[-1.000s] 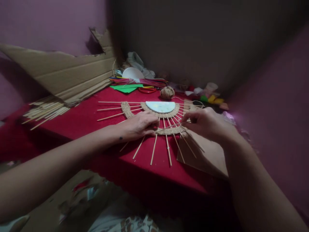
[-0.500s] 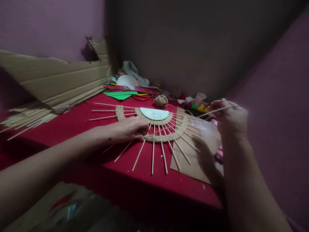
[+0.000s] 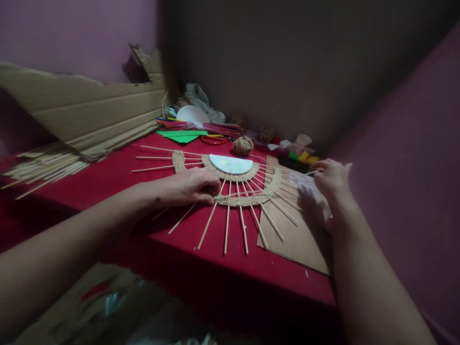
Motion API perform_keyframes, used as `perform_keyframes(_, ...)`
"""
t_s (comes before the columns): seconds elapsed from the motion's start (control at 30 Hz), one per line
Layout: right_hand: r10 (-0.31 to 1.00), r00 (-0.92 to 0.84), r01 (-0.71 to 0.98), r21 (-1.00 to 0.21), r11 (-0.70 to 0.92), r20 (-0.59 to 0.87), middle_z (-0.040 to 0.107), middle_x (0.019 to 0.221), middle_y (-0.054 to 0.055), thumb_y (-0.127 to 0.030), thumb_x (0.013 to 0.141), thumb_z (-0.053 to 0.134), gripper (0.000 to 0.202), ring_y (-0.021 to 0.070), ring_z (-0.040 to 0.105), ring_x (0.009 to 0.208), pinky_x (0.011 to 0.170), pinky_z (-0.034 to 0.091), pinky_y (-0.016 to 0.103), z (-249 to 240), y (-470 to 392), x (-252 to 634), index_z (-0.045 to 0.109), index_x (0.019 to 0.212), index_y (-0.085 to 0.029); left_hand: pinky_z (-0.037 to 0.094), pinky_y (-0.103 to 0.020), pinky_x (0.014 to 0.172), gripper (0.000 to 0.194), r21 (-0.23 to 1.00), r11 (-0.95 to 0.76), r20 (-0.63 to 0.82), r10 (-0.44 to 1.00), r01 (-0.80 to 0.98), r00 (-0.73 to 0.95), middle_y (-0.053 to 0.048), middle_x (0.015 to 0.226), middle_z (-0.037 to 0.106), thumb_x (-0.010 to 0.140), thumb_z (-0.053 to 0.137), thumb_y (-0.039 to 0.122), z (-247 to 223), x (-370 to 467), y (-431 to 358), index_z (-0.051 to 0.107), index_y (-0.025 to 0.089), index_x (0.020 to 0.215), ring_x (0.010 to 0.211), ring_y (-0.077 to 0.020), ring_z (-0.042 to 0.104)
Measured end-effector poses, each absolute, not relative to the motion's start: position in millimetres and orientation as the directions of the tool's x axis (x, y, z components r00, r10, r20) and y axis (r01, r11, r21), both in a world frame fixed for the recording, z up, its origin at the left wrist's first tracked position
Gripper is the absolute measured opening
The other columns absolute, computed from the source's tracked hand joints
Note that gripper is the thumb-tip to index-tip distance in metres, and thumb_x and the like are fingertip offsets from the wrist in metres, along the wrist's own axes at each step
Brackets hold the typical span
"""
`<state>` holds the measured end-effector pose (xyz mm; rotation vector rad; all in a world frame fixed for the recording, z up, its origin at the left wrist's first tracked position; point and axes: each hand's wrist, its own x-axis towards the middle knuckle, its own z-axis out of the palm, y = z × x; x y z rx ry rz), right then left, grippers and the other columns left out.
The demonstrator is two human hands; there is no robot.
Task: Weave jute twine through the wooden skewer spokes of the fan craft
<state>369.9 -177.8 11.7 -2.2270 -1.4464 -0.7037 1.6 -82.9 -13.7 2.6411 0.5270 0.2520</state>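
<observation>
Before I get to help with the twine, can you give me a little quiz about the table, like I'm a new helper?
1. True or false: the left hand touches the outer woven band.
2. What shape is the pale blue piece that the sticks fan out around? A) triangle B) half-circle C) square
3. Fill in: as the camera sees it, the nearest ball of twine lies to the ____ of the green sheets.

Key:
1. True; the right hand is apart from the band, off to the right.
2. B
3. right
</observation>
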Motion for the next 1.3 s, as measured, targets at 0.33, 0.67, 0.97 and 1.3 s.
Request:
perform_keyframes(0.33,0.964,0.254,0.967,-0.025,-0.253,0.078,0.065,0.103,0.016,-0.009,0.064,0.054,0.049,0.0233,0.057,0.087,0.069,0.042,0.031,38,-200,316,0.063,0.111,-0.010,0.039,-0.026,0.072,0.014,0.510,-0.806,0.076,0.391,0.301,0.917,-0.004,0.086,0.058,0.079,0.064,0.027,-12,1,-85,0.062,0.015,0.085,0.081,-0.0157,0.052)
perform_keyframes(0.67,0.871,-0.340,0.924,-0.045,0.379,0.356,0.063,0.113,0.012,-0.013,0.084,0.050,0.033,0.0237,0.054,0.100,0.083,0.046,0.037,1,-192,209,0.059,0.115,-0.015,0.039,-0.026,0.074,0.013,0.517,-0.816,0.117,0.365,0.257,0.924,-0.003,0.086,0.061,0.078,0.067,0.025,-17,1,-83,0.064,0.015,0.086,0.082,-0.0150,0.052)
perform_keyframes(0.97,0.850,-0.341,0.905,-0.104,0.412,0.401,0.066,0.078,0.006,-0.016,0.085,0.055,0.013,0.0192,0.056,0.078,0.072,0.045,0.033,-16,-183,201,0.063,0.075,-0.016,0.041,-0.023,0.072,0.018,0.599,-0.753,0.097,0.407,0.274,0.908,-0.002,0.087,0.063,0.081,0.063,0.032,-15,-3,-81,0.066,0.017,0.090,0.082,-0.0138,0.056)
perform_keyframes(1.3,0.946,-0.302,0.831,-0.453,0.322,0.118,0.066,0.069,-0.003,-0.020,0.085,0.056,0.012,0.0082,0.056,0.060,0.058,0.041,0.020,8,-218,195,0.067,0.080,-0.020,0.041,-0.023,0.074,0.014,0.642,-0.733,0.159,0.413,0.224,0.897,-0.002,0.084,0.064,0.082,0.059,0.024,-19,-3,-80,0.068,0.017,0.090,0.080,-0.0123,0.057)
